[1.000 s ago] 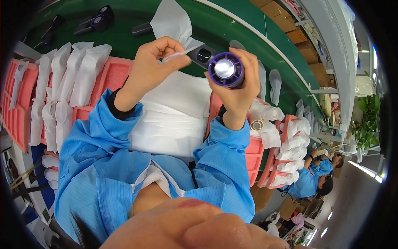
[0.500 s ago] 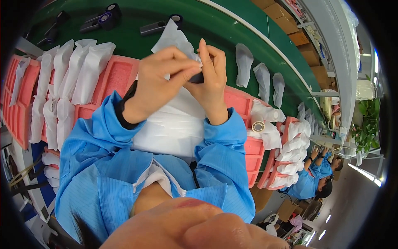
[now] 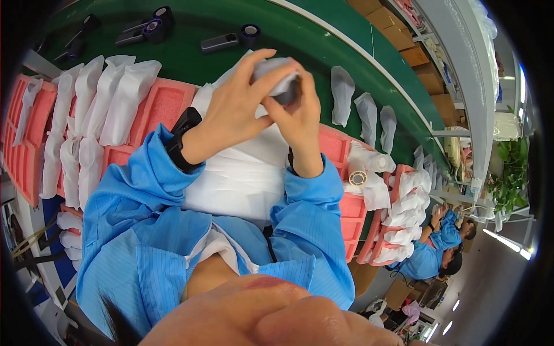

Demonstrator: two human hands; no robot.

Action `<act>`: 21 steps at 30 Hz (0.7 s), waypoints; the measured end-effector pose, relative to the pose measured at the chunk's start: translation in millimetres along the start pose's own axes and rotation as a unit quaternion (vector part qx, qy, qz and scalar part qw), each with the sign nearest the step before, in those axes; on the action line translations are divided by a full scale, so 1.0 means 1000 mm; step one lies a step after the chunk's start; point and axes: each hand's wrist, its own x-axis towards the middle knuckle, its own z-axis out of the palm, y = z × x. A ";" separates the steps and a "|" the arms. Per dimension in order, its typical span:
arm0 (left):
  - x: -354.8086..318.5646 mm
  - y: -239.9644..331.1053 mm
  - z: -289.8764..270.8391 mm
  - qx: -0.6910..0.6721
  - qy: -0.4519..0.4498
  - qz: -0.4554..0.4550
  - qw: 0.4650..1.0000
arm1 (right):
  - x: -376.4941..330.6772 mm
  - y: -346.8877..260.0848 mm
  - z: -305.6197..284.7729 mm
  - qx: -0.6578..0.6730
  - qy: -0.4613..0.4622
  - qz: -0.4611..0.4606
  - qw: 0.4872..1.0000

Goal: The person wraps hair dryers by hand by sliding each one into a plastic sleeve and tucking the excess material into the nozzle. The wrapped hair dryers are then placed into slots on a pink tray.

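Green worktop (image 3: 309, 60); both hands (image 3: 235, 115) (image 3: 301, 118) hold wrapping (image 3: 272, 67) — white.

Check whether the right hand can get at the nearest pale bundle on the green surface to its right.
Likely yes: nothing visible stands between the right hand and that pale bundle, though the hand looks busy holding a partly wrapped item.
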 end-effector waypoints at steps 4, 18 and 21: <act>0.011 -0.019 -0.023 -0.015 0.020 0.021 0.999 | 0.000 -0.020 -0.004 0.304 -0.076 0.030 0.949; 0.004 -0.011 -0.013 -0.097 0.093 0.038 0.990 | -0.003 0.004 0.007 -0.119 -0.046 -0.045 0.991; 0.002 -0.011 -0.013 -0.031 0.116 0.093 0.988 | -0.005 -0.001 0.007 -0.106 -0.045 -0.041 0.993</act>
